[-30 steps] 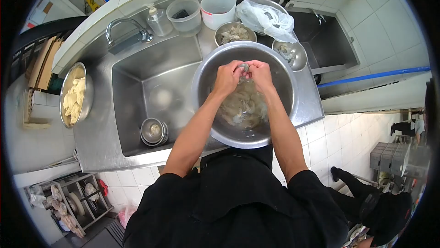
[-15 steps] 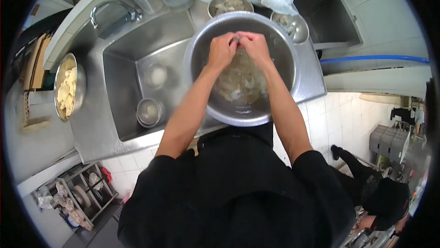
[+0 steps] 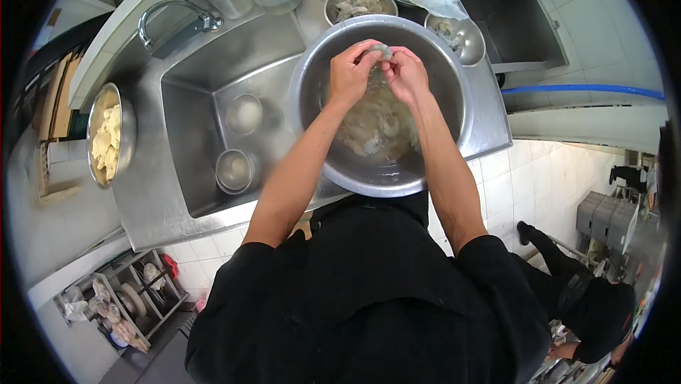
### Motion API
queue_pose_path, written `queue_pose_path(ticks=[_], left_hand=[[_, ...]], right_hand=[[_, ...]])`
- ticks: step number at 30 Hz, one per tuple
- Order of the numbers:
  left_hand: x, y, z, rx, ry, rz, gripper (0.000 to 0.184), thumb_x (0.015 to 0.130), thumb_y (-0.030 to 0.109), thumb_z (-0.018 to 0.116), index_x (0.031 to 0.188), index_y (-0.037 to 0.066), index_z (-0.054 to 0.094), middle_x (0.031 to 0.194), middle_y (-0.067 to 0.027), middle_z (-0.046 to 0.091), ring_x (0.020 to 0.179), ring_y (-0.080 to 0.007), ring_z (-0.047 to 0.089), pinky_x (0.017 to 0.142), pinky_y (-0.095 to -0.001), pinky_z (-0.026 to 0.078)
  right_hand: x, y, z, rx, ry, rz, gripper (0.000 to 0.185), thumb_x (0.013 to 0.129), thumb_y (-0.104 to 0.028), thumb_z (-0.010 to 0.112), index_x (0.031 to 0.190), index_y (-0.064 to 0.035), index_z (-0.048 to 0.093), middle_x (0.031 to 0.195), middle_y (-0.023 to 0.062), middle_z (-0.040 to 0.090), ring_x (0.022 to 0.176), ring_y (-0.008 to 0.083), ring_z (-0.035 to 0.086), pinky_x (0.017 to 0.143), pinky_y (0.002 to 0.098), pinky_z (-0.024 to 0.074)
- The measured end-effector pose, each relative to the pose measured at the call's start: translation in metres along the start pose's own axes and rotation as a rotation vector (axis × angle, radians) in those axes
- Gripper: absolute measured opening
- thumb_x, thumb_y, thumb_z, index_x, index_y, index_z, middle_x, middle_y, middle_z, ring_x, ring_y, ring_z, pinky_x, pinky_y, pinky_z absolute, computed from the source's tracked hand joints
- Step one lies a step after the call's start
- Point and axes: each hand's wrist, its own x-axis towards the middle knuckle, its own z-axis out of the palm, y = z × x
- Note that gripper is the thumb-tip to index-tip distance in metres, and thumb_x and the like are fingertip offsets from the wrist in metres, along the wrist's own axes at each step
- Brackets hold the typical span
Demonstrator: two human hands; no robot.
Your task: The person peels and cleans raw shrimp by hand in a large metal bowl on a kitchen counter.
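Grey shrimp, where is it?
In the head view, the grey shrimp is between left hand and right hand, over the round metal basin, right of the steel sink.

My left hand point(image 3: 349, 78) and right hand point(image 3: 409, 79) pinch a grey shrimp point(image 3: 384, 51) over the large metal basin point(image 3: 301, 90). Further shrimp point(image 3: 379, 129) lie inside, in cloudy water. Left of the basin: a steel sink point(image 3: 202, 139).

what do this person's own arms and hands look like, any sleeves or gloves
A plain black left sleeve and right sleeve end around the elbows, leaving the left forearm and right forearm uncovered. The left hand and right hand wear no gloves, and no watch or bracelet shows; rings are hard to rule out.
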Motion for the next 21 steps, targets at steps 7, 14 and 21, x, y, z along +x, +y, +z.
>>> queue_pose_path(ticks=[7,14,21], left_hand=[[0.005,-0.013,-0.004,0.314,-0.015,0.281,0.023,0.084,0.003,0.057,0.105,-0.001,0.066,0.089,-0.0143,0.067,0.080,-0.0249,0.065,0.073,-0.0328,0.050],[0.002,-0.009,-0.007,0.476,0.006,0.128,0.015,0.088,0.008,0.055,0.096,0.001,0.066,0.077,-0.0157,0.066,0.070,-0.0311,0.066,0.064,-0.0380,0.050],[-0.004,-0.005,-0.006,-0.176,-0.004,-0.271,0.015,0.093,0.013,0.058,0.091,0.000,0.065,0.071,-0.0028,0.064,0.058,-0.0075,0.055,0.052,-0.0232,0.045]], right_hand=[[-0.013,0.007,0.024,-0.084,-0.094,0.024,0.010,0.086,-0.004,0.056,0.093,-0.0024,0.062,0.079,0.0043,0.062,0.060,0.0132,0.055,0.051,0.0261,0.0424],[-0.015,-0.005,0.024,-1.257,0.095,-0.518,0.014,0.086,-0.015,0.062,0.083,-0.0028,0.067,0.064,0.0073,0.063,0.059,0.0144,0.060,0.056,0.0333,0.0466],[0.015,-0.070,0.059,-1.113,0.250,-0.508,0.019,0.085,-0.011,0.055,0.096,-0.0028,0.068,0.077,0.0159,0.068,0.065,0.0260,0.066,0.064,0.0360,0.0505]])
